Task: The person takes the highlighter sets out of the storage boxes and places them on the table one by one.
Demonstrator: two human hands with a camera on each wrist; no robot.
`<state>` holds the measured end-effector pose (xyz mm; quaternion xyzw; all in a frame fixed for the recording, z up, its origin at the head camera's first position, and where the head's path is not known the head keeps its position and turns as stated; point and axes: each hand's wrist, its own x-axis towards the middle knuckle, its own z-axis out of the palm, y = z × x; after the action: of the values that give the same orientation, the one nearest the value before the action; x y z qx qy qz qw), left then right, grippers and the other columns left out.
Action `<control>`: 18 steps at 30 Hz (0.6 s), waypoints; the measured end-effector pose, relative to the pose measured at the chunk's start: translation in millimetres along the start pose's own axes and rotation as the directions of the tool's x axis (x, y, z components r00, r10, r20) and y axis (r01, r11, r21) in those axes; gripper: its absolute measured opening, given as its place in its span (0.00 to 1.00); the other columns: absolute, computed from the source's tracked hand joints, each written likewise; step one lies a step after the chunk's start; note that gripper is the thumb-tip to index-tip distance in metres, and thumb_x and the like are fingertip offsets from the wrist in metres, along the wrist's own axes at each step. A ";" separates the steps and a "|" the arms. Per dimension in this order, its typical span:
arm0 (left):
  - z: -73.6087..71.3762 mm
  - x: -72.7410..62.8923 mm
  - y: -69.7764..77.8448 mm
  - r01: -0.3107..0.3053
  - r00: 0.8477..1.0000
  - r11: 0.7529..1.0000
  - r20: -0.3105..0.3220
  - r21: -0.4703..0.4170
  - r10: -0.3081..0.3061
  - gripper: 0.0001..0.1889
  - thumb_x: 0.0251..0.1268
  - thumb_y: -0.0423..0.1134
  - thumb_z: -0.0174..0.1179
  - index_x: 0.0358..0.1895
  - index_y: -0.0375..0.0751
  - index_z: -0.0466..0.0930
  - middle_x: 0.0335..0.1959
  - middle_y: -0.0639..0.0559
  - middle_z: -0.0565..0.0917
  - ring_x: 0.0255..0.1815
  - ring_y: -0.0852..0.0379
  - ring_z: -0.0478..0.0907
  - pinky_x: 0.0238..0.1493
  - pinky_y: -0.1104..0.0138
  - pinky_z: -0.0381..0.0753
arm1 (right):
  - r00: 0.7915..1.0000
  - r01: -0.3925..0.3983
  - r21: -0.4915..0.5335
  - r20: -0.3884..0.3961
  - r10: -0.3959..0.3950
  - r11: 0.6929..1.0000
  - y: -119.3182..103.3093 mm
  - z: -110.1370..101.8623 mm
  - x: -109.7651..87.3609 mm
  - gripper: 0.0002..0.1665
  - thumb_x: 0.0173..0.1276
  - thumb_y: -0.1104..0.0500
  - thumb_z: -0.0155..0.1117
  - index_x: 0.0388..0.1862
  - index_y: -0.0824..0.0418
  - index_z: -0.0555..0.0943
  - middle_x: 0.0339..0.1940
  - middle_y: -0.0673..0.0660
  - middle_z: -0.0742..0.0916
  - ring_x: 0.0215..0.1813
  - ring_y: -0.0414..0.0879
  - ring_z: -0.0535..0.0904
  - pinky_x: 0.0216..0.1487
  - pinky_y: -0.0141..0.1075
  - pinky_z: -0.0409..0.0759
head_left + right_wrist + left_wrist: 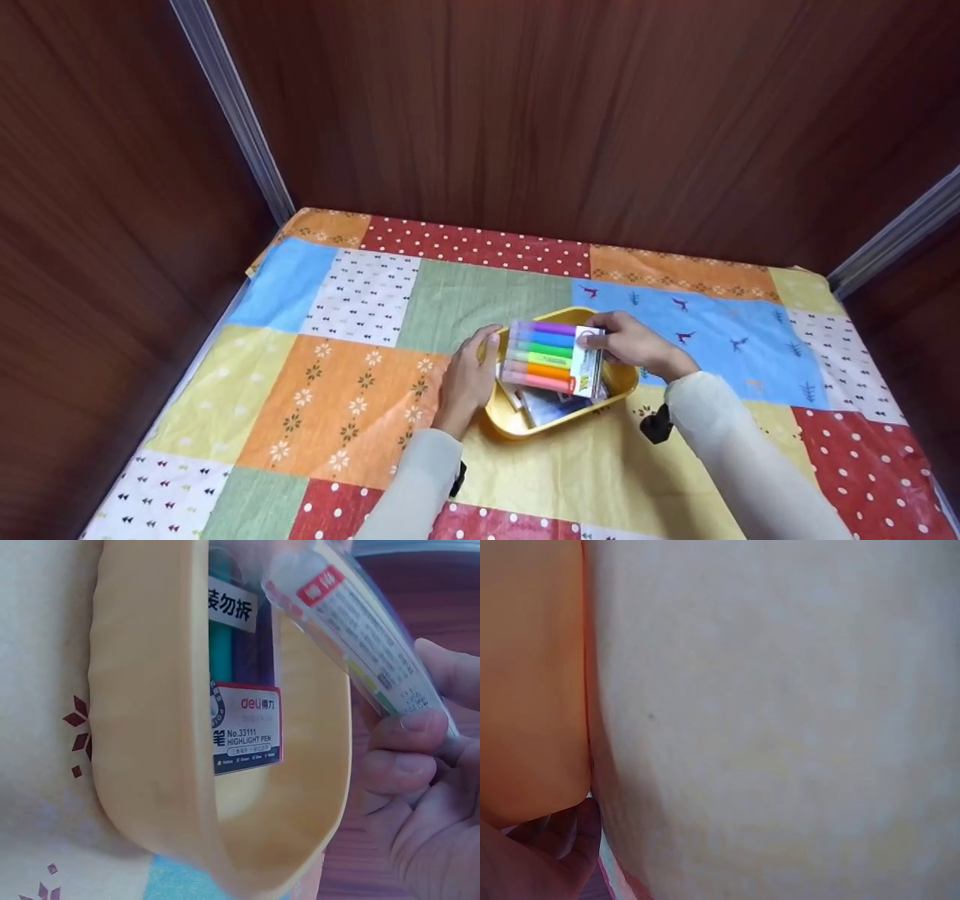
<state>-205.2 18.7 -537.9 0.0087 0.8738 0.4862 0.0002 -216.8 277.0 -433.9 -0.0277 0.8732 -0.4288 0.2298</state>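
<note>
My right hand [634, 346] pinches one end of a clear pack of highlighters [546, 358] in a row of colours. It is held over a yellow plastic basket [525, 433]. In the right wrist view, the edge of this pack tilts above the rim, between thumb and fingers. My left hand [469, 381] grips the left end of the basket; in the left wrist view its fingers [585, 840] curl at the edge of the basket wall [532, 682]. Inside the basket lies another highlighter pack [247, 724], labelled "HIGHLIGHT PEN", partly hidden by the wall.
The basket stands on a patchwork-print tablecloth [337, 405]. Brown wood-grain panels [480, 112] with metal corner strips [240, 112] close off the back and both sides. A dark object [656, 426] is at the right sleeve's cuff.
</note>
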 end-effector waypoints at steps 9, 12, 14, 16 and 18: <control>1.0 -3.3 -1.0 -0.001 1.000 1.000 0.018 0.003 0.000 0.26 0.79 0.66 0.35 0.68 0.67 0.73 0.69 0.52 0.78 0.67 0.40 0.77 0.59 0.43 0.76 | 1.000 0.014 0.083 -0.021 -0.012 0.996 9.8 0.7 -13.4 0.19 0.76 0.53 0.59 0.55 0.67 0.76 0.32 0.53 0.82 0.27 0.45 0.69 0.29 0.33 0.68; 0.0 -2.9 -0.8 -0.010 1.000 1.000 0.023 0.005 0.010 0.26 0.78 0.66 0.35 0.68 0.67 0.73 0.68 0.51 0.79 0.65 0.41 0.78 0.56 0.44 0.77 | 0.998 0.036 0.112 -0.054 -0.031 0.993 11.3 -0.3 -19.2 0.17 0.76 0.55 0.59 0.54 0.67 0.76 0.31 0.52 0.81 0.26 0.44 0.68 0.28 0.34 0.68; -1.1 -2.0 -0.3 -0.023 1.000 1.000 0.016 0.005 0.023 0.26 0.78 0.67 0.35 0.68 0.67 0.73 0.67 0.51 0.79 0.63 0.41 0.79 0.53 0.44 0.78 | 0.996 0.057 0.115 -0.081 -0.048 0.992 11.7 -1.2 -22.8 0.17 0.76 0.55 0.59 0.53 0.67 0.75 0.31 0.53 0.81 0.25 0.44 0.68 0.28 0.35 0.69; -2.0 -1.9 0.1 -0.027 1.000 1.000 0.011 0.010 0.027 0.26 0.78 0.67 0.35 0.68 0.67 0.73 0.67 0.52 0.79 0.61 0.41 0.80 0.51 0.45 0.78 | 0.993 0.067 0.120 -0.100 -0.055 0.991 12.0 -1.9 -26.7 0.17 0.77 0.54 0.58 0.53 0.67 0.75 0.32 0.53 0.81 0.26 0.43 0.69 0.30 0.35 0.71; -2.2 -2.6 -0.3 -0.024 1.000 1.000 0.009 0.020 0.024 0.25 0.79 0.66 0.36 0.67 0.67 0.74 0.67 0.52 0.80 0.60 0.41 0.81 0.49 0.45 0.78 | 0.992 0.068 0.125 -0.113 -0.054 0.990 12.6 -2.4 -30.9 0.18 0.78 0.54 0.57 0.54 0.67 0.75 0.34 0.54 0.82 0.27 0.43 0.71 0.31 0.35 0.72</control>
<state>-202.7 16.6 -537.0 0.0213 0.8784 0.4774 -0.0018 -188.3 294.2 -430.5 -0.0161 0.8538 -0.4919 0.1698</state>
